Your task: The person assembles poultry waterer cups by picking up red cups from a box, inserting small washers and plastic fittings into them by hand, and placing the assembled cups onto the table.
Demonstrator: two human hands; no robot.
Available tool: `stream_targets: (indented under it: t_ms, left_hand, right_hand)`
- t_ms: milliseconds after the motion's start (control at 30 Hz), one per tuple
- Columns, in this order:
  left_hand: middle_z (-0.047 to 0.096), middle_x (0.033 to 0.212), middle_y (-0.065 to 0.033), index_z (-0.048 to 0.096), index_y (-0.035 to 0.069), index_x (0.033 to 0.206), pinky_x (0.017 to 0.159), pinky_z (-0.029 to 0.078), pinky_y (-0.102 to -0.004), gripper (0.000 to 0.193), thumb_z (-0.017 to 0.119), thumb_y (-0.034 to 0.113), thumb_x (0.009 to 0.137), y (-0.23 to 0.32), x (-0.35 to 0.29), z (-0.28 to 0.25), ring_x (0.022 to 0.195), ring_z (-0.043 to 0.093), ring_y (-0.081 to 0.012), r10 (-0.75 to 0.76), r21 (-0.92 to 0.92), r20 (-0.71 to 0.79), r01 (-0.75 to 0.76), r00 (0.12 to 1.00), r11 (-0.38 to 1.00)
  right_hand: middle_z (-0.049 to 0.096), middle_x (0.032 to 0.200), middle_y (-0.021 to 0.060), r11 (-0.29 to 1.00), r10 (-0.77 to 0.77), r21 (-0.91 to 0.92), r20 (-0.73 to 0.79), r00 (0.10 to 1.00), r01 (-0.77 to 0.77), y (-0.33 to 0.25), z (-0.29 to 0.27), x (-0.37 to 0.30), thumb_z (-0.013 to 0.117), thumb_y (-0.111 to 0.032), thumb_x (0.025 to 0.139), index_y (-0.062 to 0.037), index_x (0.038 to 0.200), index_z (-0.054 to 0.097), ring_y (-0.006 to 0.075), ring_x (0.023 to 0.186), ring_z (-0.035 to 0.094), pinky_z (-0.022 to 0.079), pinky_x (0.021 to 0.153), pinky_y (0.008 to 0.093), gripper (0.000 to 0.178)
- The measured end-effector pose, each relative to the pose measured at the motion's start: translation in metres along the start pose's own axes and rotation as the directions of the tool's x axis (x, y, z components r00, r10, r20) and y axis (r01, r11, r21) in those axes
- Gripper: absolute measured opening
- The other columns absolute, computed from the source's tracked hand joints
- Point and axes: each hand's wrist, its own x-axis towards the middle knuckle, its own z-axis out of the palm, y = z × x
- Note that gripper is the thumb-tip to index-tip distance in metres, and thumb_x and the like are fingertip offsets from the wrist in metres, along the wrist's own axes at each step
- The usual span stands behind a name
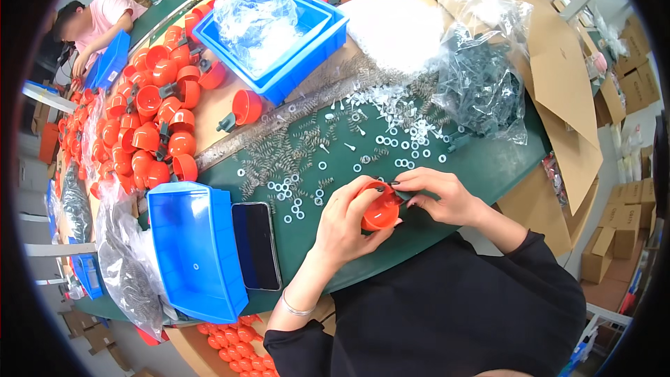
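Note:
My left hand (342, 222) is wrapped round an orange-red plastic cup (381, 213), whose open mouth faces up toward me. On the cup's right side, my right hand (441, 197) pinches a small dark green fitting (404, 195) against the rim. The fingers partly hide where fitting and cup meet, so I cannot tell whether they are joined. Just beyond both hands, white washers (322, 165) lie scattered on the green tabletop (481, 167). Metal springs (272, 160) and small white plastic pins (419, 126) are spread farther back.
An empty-looking phone screen (255, 244) lies beside a blue bin (195, 251) at left. Many orange-red cups (146, 136) are heaped beyond it. Stacked blue trays (307, 63) hold clear plastic. A bag of dark green parts (481, 84) sits back right, by cardboard (565, 91). A co-worker (108, 17) sits far left.

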Motion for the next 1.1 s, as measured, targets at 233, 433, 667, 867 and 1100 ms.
stream_targets:
  t_ms: [233, 433, 667, 867, 1100]
  left_hand:
    - [0.053, 0.117, -0.02, 0.04, 0.006, 0.119, 0.086, 0.048, -0.0406, 0.069, 0.083, 0.006, 0.064, 0.005, 0.006, 0.0, 0.105, 0.056, -0.0347, -0.141, -0.149, -0.076, 0.129, 0.987, 0.98]
    - [0.05, 0.121, -0.0203, 0.037, 0.003, 0.122, 0.089, 0.048, -0.0375, 0.065, 0.076, 0.003, 0.071, 0.017, 0.014, -0.006, 0.105, 0.058, -0.031, -0.31, -0.149, -0.135, 0.29, 0.941, 0.945]
    - [0.059, 0.108, -0.0146, 0.04, 0.001, 0.126, 0.088, 0.047, -0.0332, 0.055, 0.071, 0.007, 0.081, 0.03, 0.035, -0.028, 0.101, 0.061, -0.0216, -0.562, -0.249, -0.025, 0.539, 0.827, 0.805]
    - [0.056, 0.112, -0.0085, 0.045, 0.005, 0.126, 0.084, 0.048, -0.0318, 0.041, 0.062, 0.014, 0.09, 0.013, 0.058, -0.106, 0.099, 0.057, -0.0183, -0.64, -0.213, -0.293, 0.604, 0.711, 0.768]
    - [0.039, 0.142, -0.0199, 0.024, 0.001, 0.143, 0.101, 0.046, -0.0416, 0.066, 0.052, 0.039, 0.097, -0.076, 0.091, -0.286, 0.124, 0.049, -0.0358, -0.762, -0.827, -0.507, 0.023, 0.402, 0.562]
  right_hand:
    - [0.057, 0.109, 0.0133, 0.868, -0.294, -0.458, -0.162, 0.942, 0.192, -0.007, 0.025, 0.006, 0.073, 0.004, 0.067, -0.0014, 0.113, 0.054, 0.0283, 0.089, 0.057, 0.048, 0.074, 0.0361, 0.05]
    - [0.055, 0.109, 0.0141, 0.806, -0.412, -0.531, -0.186, 0.892, 0.261, -0.006, 0.024, 0.027, 0.065, -0.001, 0.075, 0.0008, 0.112, 0.054, 0.0286, 0.088, 0.056, 0.046, 0.076, 0.0368, 0.039]
    - [0.056, 0.106, 0.0116, 0.84, -0.378, -0.446, -0.069, 0.923, 0.311, -0.004, 0.014, 0.042, 0.068, -0.011, 0.078, -0.0029, 0.111, 0.055, 0.0261, 0.087, 0.056, 0.048, 0.076, 0.038, 0.037]
    - [0.046, 0.131, 0.0211, 0.863, -0.283, -0.438, -0.005, 0.959, 0.252, 0.007, 0.01, 0.039, 0.072, -0.014, 0.077, -0.004, 0.127, 0.051, 0.0313, 0.106, 0.056, 0.049, 0.088, 0.0382, 0.054]
    - [0.051, 0.123, 0.0176, 0.826, -0.331, -0.452, 0.093, 0.939, 0.336, 0.019, 0.034, 0.026, 0.067, -0.013, 0.08, -0.0061, 0.121, 0.055, 0.0294, 0.104, 0.056, 0.048, 0.083, 0.0383, 0.043]
